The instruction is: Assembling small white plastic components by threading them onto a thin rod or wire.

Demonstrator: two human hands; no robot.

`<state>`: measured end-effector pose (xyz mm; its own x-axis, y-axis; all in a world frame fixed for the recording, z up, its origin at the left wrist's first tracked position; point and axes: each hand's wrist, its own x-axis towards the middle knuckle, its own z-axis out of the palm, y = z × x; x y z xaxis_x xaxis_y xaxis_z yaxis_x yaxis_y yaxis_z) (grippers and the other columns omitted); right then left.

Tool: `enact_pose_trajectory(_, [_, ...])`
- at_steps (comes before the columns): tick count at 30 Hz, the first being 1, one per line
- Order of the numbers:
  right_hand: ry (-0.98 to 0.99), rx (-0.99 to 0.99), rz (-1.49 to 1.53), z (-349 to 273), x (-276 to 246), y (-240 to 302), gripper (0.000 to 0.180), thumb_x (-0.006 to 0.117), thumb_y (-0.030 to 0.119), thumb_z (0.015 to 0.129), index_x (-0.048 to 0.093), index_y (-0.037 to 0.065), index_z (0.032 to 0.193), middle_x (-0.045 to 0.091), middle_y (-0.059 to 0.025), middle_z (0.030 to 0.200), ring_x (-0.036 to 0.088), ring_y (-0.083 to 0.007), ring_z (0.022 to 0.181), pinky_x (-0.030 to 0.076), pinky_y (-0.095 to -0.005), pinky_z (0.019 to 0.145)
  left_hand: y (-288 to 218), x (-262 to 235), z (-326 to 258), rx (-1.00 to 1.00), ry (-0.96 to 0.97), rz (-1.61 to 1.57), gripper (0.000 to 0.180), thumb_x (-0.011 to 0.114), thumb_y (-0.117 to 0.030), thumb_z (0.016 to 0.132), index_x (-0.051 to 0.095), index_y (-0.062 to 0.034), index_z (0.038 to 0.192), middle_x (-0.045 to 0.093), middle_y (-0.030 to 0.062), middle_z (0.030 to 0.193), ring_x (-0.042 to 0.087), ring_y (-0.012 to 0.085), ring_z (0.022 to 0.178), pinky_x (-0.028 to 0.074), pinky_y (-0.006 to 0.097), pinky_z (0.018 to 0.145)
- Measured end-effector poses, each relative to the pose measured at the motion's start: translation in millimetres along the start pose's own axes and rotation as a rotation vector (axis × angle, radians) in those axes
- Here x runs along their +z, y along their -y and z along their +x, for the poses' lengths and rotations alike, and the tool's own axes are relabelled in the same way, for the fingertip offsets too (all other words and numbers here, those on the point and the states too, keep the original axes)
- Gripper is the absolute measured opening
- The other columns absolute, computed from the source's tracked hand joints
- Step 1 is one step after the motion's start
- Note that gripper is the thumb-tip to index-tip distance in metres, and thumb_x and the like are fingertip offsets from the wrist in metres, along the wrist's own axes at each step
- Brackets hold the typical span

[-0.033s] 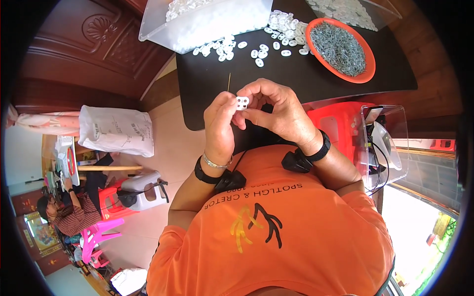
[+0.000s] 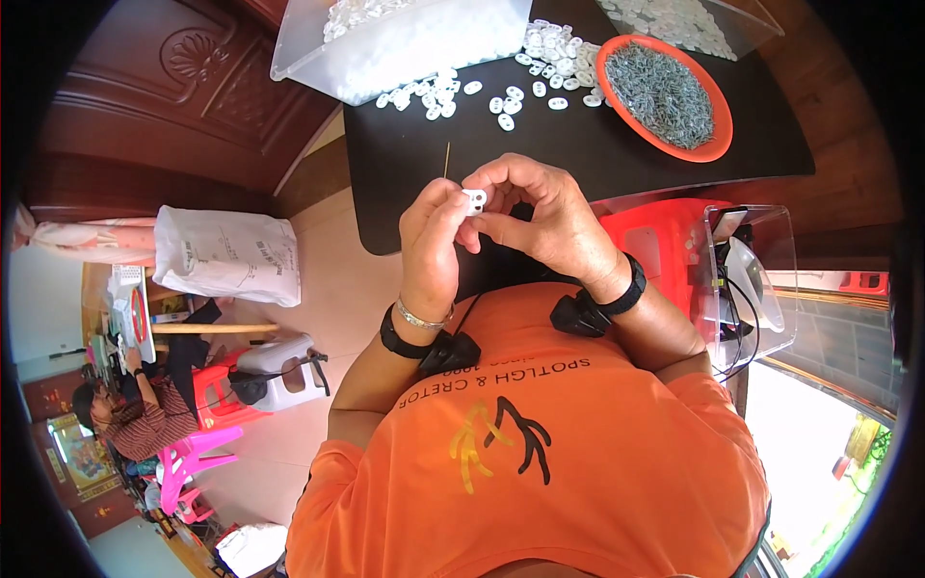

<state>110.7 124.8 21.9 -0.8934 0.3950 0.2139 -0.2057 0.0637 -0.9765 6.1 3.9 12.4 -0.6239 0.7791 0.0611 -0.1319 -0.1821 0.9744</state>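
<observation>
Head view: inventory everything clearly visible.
table: one, black, ahead
loose pieces: many, white, on table
bins: two, clear, table's far side
bowl: one, orange, table's right
metal pins: many, grey, in bowl
held plastic: count unclear, white, centre
thin rod: one, gold, beyond plastic
sack: one, white, left
stools: several, pink, red, left
clear box: one, clear, right
co-worker: one, striped top, left
carved panel: one, brown, upper left
shirt: one, orange, person's torso
left hand, right hand: one each, bare, at plastic
</observation>
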Motion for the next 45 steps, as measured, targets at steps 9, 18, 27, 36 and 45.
enact_pose_trajectory(9, [-0.181, -0.316, -0.387, -2.5, 4.4, -1.8, 0.039, 0.079, 0.002, 0.069, 0.064, 0.005, 0.105, 0.059, -0.0054, 0.082, 0.058, -0.0143, 0.068, 0.049, -0.0256, 0.060, -2.6, 10.2, 1.8, 0.066, 0.011, 0.060, 0.023, 0.049, -0.019, 0.094, 0.056, 0.0007, 0.085, 0.055, 0.0027, 0.075, 0.047, 0.0076, 0.064, 0.039, 0.022, 0.056])
enact_pose_trajectory(18, [-0.170, -0.479, -0.402, -4.5, -2.6, 1.9, 0.037, 0.079, 0.006, 0.070, 0.066, 0.005, 0.104, 0.061, -0.0064, 0.086, 0.060, -0.0151, 0.070, 0.048, -0.0263, 0.057, -10.1, 15.6, -0.2, 0.089, 0.036, 0.050, 0.027, 0.048, -0.021, 0.096, 0.055, 0.0014, 0.083, 0.052, 0.0017, 0.072, 0.045, 0.0072, 0.064, 0.037, 0.022, 0.058])
enact_pose_trajectory(27, [-0.152, -0.514, -0.416, -6.6, -5.9, 8.5, 0.035, 0.078, 0.004, 0.071, 0.065, 0.005, 0.103, 0.062, -0.0084, 0.085, 0.061, -0.0203, 0.071, 0.049, -0.0280, 0.057, -8.9, 17.6, -3.1, 0.114, 0.063, 0.069, 0.028, 0.047, -0.021, 0.096, 0.052, 0.0012, 0.081, 0.053, 0.0035, 0.068, 0.047, 0.0090, 0.059, 0.038, 0.023, 0.056])
enact_pose_trajectory(36, [-0.178, -0.546, -0.466, -7.6, -5.0, 11.2, 0.028, 0.075, 0.003, 0.072, 0.066, 0.004, 0.099, 0.063, -0.0091, 0.081, 0.063, -0.0237, 0.072, 0.051, -0.0314, 0.061, -7.4, 24.6, -6.4, 0.112, 0.028, 0.048, 0.029, 0.046, -0.022, 0.096, 0.054, 0.0014, 0.081, 0.054, 0.0047, 0.068, 0.047, 0.0093, 0.056, 0.038, 0.022, 0.052])
enact_pose_trajectory(45, [-0.133, -0.511, -0.520, -0.1, 4.3, 9.8, 0.020, 0.073, 0.003, 0.074, 0.066, 0.004, 0.093, 0.063, -0.0083, 0.076, 0.062, -0.0230, 0.067, 0.050, -0.0311, 0.056, -1.9, 15.6, -8.2, 0.087, -0.064, -0.037, 0.026, 0.043, -0.018, 0.095, 0.053, 0.0013, 0.081, 0.052, 0.0039, 0.067, 0.045, 0.0089, 0.051, 0.037, 0.021, 0.047])
